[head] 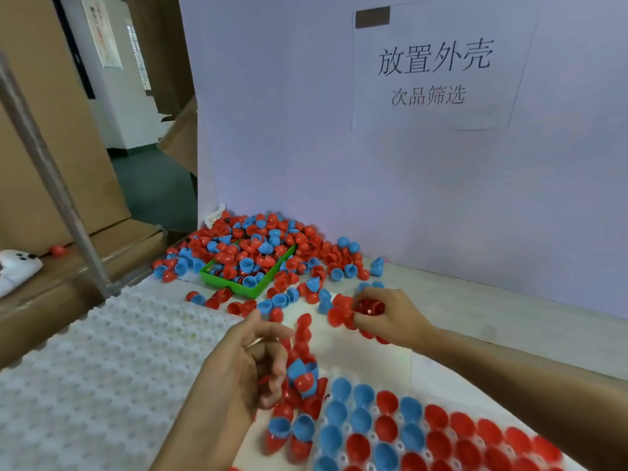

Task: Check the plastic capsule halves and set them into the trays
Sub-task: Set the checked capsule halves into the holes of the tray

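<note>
A pale partition wall (339, 147) fills most of the view, with a paper sign (438, 66) of printed Chinese characters stuck to it. Brown cardboard boxes (51, 124) stand at the left behind a grey metal post (51, 185). Below the wall runs the counter (492, 317).

On the counter's left part lies a white dimpled tray (112, 362), its pockets bare. At lower right a second tray (407, 436) carries red and blue capsule halves set in its pockets, rims down, in rows. A big heap of loose capsule halves (272, 246) in red and blue lies in the far corner against the wall, spilling over and around a green bin (251, 283) half buried in it; strays trail from the heap toward both hands.

The left hand (238, 379) hovers over the near edge of the filled tray, palm turned inward, fingers loosely bent, with a nested stack of red and blue halves (302, 377) at its fingertips; the picture is blurred there and the exact grip cannot be told. The right hand (384, 317) reaches forward, fingers curled round a small cluster of red halves (368, 306) on the counter.

A white object (15, 270) with dark dots lies on a box at far left, a small red ball (58, 250) behind it.
</note>
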